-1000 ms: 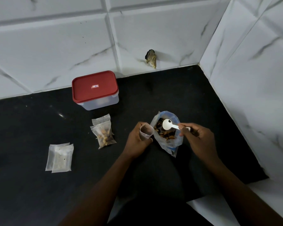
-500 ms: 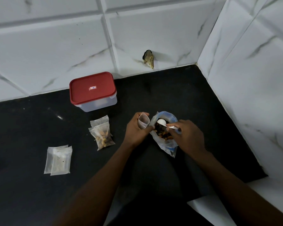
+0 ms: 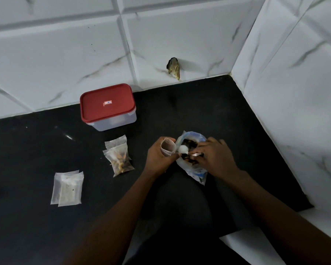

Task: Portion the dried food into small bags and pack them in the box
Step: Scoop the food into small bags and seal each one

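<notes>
The left hand [image 3: 159, 157] gripped the open small bag [image 3: 167, 148] just left of the spoon [image 3: 183, 149], its bowl toward that mouth, handle pinched rightward in the right hand [image 3: 216, 159] over the food bag [image 3: 196, 173]

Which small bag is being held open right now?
The small bag gripped in the left hand, its mouth rounded open; the filled bags and empty bags lie flat on the counter.

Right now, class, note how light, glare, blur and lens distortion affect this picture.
Head view: dim light, black counter swallows detail; small glint left of the red-lidded box; white spoon looks soft and overexposed; wall tile lines bow slightly.
</notes>
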### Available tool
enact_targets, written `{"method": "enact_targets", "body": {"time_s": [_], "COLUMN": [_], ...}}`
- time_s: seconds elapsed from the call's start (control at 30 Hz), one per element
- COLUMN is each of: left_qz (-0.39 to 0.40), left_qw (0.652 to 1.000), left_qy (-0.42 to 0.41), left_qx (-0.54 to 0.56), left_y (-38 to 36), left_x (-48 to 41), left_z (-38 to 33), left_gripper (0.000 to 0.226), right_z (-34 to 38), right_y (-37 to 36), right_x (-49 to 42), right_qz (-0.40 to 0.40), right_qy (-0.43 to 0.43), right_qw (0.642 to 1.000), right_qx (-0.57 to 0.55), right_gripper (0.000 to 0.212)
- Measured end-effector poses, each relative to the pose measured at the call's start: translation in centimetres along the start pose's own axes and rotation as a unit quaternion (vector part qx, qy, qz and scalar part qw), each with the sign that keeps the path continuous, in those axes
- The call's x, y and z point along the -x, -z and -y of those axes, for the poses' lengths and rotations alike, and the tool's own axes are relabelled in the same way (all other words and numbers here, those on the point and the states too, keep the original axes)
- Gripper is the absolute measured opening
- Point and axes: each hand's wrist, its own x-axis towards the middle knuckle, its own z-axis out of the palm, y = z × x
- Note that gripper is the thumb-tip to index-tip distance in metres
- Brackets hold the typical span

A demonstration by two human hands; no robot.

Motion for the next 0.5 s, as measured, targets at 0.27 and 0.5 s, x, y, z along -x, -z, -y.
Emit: {"method": "enact_targets", "body": {"time_s": [0.27, 0.5], "left_qz": [0.008, -0.004], "left_qw": [1.000, 1.000], "left_qy": [-0.009, -0.019], "left_qx": [0.005, 0.013], "left_y": [0.4, 0.2], "left_x": [0.4, 0.7], "left_z": [0.1, -0.1], "left_gripper": [0.043, 0.040], "right_z": [-0.4, 0.0], "right_y": [1.4, 0.4], "right_x": [-0.3, -0.3], "right_qz": [-0.087, -0.008], "right_qy": [-0.003, 0.015], "right_qw": [0.993, 0.999], "right_qx": [-0.083, -0.047], "right_gripper": [0.017, 0.017]}}
